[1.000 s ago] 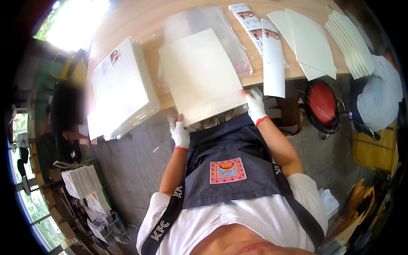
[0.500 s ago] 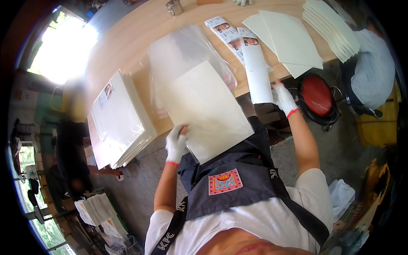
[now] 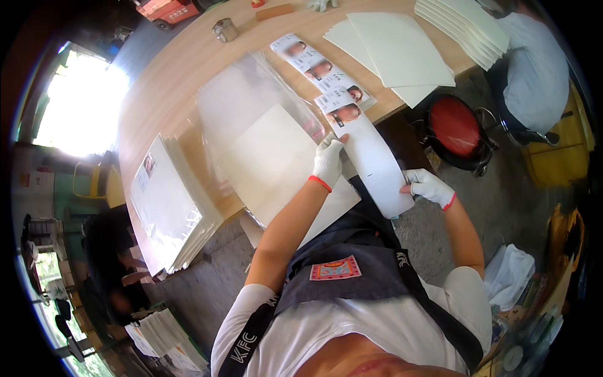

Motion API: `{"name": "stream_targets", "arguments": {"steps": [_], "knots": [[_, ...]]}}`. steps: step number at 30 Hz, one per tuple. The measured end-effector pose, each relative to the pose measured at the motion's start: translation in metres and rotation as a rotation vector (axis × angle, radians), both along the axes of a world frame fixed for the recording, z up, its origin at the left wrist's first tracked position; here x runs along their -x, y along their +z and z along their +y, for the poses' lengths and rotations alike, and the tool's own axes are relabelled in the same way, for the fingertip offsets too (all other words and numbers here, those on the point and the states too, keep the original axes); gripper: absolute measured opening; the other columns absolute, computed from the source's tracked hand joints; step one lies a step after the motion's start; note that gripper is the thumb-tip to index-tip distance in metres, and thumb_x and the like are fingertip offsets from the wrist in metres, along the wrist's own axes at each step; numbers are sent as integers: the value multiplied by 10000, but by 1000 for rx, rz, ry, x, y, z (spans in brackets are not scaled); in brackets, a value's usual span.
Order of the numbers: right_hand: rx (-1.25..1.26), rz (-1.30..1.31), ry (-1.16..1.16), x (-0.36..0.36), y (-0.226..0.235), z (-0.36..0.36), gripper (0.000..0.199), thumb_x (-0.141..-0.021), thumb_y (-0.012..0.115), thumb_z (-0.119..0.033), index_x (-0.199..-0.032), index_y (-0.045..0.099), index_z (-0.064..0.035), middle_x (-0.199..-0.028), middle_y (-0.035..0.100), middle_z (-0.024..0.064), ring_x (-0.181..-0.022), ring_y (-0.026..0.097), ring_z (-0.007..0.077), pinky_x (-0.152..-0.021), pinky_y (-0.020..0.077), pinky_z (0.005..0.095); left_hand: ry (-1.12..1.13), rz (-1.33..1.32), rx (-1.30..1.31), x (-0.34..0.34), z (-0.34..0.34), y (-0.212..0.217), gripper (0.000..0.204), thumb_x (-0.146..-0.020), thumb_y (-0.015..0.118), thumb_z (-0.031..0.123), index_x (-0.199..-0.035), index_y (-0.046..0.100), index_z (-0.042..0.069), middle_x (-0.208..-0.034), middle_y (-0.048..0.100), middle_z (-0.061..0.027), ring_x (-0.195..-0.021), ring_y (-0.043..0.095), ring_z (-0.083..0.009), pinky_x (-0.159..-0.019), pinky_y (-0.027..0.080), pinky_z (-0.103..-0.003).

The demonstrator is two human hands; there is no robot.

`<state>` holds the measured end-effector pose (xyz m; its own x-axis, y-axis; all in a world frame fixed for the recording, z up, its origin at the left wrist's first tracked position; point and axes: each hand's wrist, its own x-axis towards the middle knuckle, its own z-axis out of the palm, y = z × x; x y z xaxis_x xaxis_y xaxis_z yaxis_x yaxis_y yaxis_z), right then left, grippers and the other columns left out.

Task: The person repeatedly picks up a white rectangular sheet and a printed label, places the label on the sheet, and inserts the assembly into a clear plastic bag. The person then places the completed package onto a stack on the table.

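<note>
A long white paper strip of printed labels (image 3: 375, 157) hangs over the table's near edge, its photo-printed end resting by more label strips (image 3: 317, 68). My left hand (image 3: 328, 162), in a white glove, is closed on the strip's left edge below the print. My gloved right hand (image 3: 431, 187) pinches the strip's lower right edge. Under my left forearm lies a cream sheet (image 3: 267, 160), partly over clear plastic sleeves (image 3: 229, 91) and jutting past the table edge. To the left sits a thick stack of cream sheets in clear sleeves (image 3: 173, 207), its top one bearing a photo label.
Cream sheets lie in a fanned pile (image 3: 402, 50) and a stepped stack (image 3: 465, 28) at the far right. A metal cup (image 3: 224, 30), wooden block (image 3: 274, 12) and glove (image 3: 321, 5) are farther back. A red stool (image 3: 460, 125) and another person (image 3: 537, 69) are at right.
My left hand has left the cream sheet's corner and moved right onto the label strip. My right hand has drawn the strip down toward me. The whole view has shifted somewhat.
</note>
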<state>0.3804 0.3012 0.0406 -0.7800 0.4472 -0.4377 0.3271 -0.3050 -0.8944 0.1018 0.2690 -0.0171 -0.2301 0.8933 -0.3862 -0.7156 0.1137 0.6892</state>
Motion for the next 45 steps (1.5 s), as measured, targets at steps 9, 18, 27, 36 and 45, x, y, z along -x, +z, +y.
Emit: {"name": "stream_targets", "arguments": {"steps": [9,18,27,36,45], "knots": [[-1448,85,-312,60,84,7,237,-697,664,-62,-932,632,-76,-981,621,71,-868,583,286,-759,456,381,23,732,-164,-50,-19,57,150,-793,693,38,-816,545,35,-716,530,41,-642,454,-32,-573,378,-198],[-990,203,-194,68,62,29,65,-771,578,-68,-743,589,-11,-741,605,100,-674,596,259,-599,457,341,-164,1074,-256,-55,-27,74,158,-773,725,66,-860,604,16,-685,561,25,-620,470,-29,-570,418,-207],[-567,100,-385,29,35,72,118,-881,553,-153,-804,582,-69,-620,536,31,-522,494,115,-494,387,275,-244,451,-91,-79,-28,38,140,-820,656,48,-957,631,32,-764,595,28,-702,502,-31,-634,414,-200],[-952,48,-141,56,44,34,59,-806,606,-87,-776,613,-37,-675,599,83,-641,594,192,-588,460,322,-136,741,-297,-82,-28,31,176,-796,666,49,-962,617,13,-810,624,-34,-814,536,-64,-732,466,-251],[-665,-48,-163,56,37,21,122,-836,638,-87,-891,649,21,-639,586,0,-537,516,38,-487,417,193,-206,581,-254,-84,-35,43,241,-801,662,49,-1036,614,29,-862,644,-56,-847,554,-62,-783,457,-244]]}}
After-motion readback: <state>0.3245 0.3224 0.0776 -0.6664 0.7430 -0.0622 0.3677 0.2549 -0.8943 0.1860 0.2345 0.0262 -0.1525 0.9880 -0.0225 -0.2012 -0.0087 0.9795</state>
